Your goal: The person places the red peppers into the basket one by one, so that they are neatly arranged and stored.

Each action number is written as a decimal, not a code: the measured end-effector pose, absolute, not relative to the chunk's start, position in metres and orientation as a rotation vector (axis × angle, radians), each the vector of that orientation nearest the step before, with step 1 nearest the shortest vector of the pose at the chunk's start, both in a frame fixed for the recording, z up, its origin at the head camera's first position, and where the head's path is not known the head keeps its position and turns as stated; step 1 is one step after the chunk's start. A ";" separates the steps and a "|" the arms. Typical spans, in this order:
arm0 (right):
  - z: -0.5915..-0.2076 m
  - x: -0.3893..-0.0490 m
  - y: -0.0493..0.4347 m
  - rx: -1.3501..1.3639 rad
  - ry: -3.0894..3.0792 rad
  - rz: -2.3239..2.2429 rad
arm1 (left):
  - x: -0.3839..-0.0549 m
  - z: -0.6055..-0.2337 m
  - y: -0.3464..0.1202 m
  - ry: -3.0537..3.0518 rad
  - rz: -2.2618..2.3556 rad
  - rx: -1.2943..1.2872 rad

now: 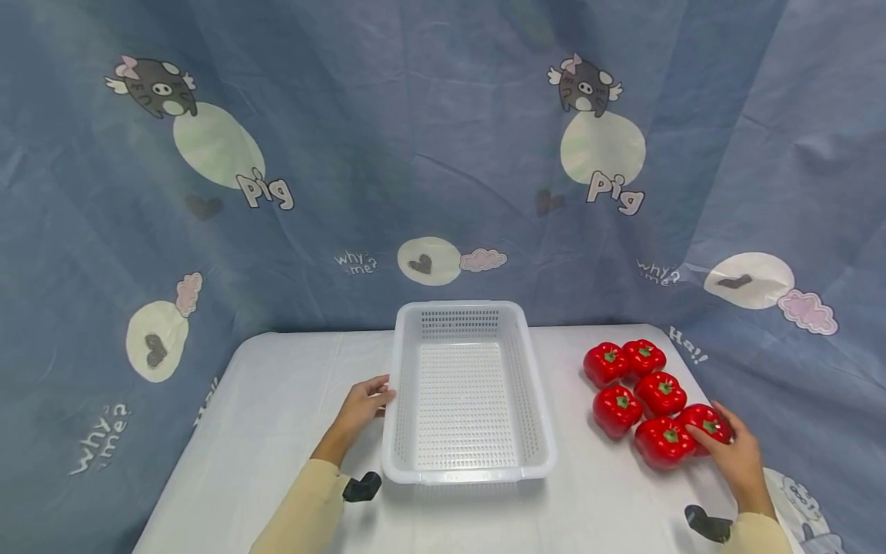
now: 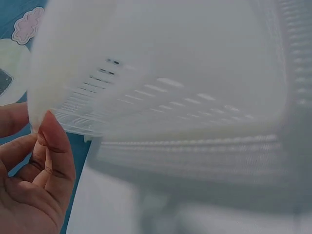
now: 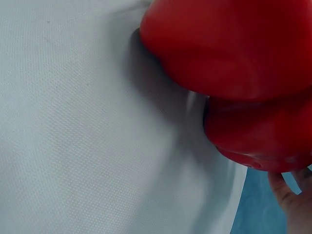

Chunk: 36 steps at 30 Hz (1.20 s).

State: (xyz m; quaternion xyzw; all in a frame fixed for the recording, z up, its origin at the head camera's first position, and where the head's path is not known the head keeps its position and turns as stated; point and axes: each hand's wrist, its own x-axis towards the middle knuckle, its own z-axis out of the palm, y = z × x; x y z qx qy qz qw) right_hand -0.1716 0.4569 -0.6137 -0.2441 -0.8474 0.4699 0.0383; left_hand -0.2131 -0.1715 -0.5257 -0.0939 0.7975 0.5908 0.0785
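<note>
A white plastic basket [image 1: 465, 408] with slotted walls stands at mid-table, its inside bare. My left hand [image 1: 365, 402] is at its left side; in the left wrist view the thumb and fingers [image 2: 54, 141] pinch the basket's rim [image 2: 41, 97]. On the right lies a cluster of several glossy red bell peppers [image 1: 618, 412] with green stems. My right hand [image 1: 737, 450] spans the rightmost front bell pepper [image 1: 704, 422], thumb on its near left and fingers on its far right. That pepper [image 3: 263, 136] shows partly in the right wrist view, fingertips against it.
A white-covered table [image 1: 298, 400] carries everything. Behind it and along the sides hangs a blue curtain [image 1: 443, 154] printed with pigs, hearts and clouds. Another large bell pepper [image 1: 664, 444] touches the held one on its left.
</note>
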 end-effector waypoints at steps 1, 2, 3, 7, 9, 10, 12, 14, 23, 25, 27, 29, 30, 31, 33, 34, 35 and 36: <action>-0.612 -0.171 0.456 -0.758 -2.610 1.432 | -0.213 -0.526 -0.172 2.380 1.768 -0.287; -0.608 -0.169 0.453 -0.768 -2.622 1.429 | -0.214 -0.526 -0.171 2.369 1.774 -0.295; -0.602 -0.168 0.449 -0.776 -2.624 1.443 | -0.214 -0.526 -0.172 2.359 1.779 -0.299; -0.568 -0.157 0.426 -0.789 -2.639 1.468 | -0.215 -0.525 -0.172 2.316 1.806 -0.304; -0.552 -0.152 0.415 -0.793 -2.632 1.482 | -0.215 -0.525 -0.172 2.300 1.817 -0.305; -0.546 -0.150 0.411 -0.797 -2.633 1.483 | -0.215 -0.524 -0.172 2.293 1.821 -0.304; -0.539 -0.147 0.406 -0.802 -2.630 1.498 | -0.215 -0.523 -0.172 2.282 1.832 -0.298; -0.535 -0.146 0.404 -0.802 -2.637 1.503 | -0.215 -0.523 -0.173 2.270 1.845 -0.301; -0.549 -0.149 0.417 -0.829 -2.614 1.524 | -0.215 -0.523 -0.176 2.225 1.870 -0.309; -0.553 -0.150 0.420 -0.842 -2.586 1.530 | -0.215 -0.523 -0.176 2.218 1.874 -0.304; -0.552 -0.150 0.420 -0.864 -2.580 1.522 | -0.215 -0.523 -0.176 2.209 1.880 -0.309; -0.548 -0.150 0.418 -0.868 -2.566 1.522 | -0.215 -0.523 -0.177 2.202 1.887 -0.310; -0.545 -0.150 0.417 -0.868 -2.563 1.520 | -0.215 -0.523 -0.177 2.200 1.888 -0.308; -0.541 -0.149 0.415 -0.873 -2.561 1.521 | -0.215 -0.523 -0.177 2.197 1.891 -0.311; -0.534 -0.147 0.412 -0.874 -2.557 1.522 | -0.214 -0.523 -0.177 2.193 1.896 -0.315; -0.530 -0.146 0.410 -0.877 -2.553 1.521 | -0.214 -0.522 -0.177 2.191 1.898 -0.316; -0.526 -0.145 0.408 -0.879 -2.538 1.536 | -0.214 -0.522 -0.177 2.190 1.898 -0.319; -0.522 -0.144 0.407 -0.884 -2.533 1.533 | -0.214 -0.522 -0.178 2.191 1.896 -0.319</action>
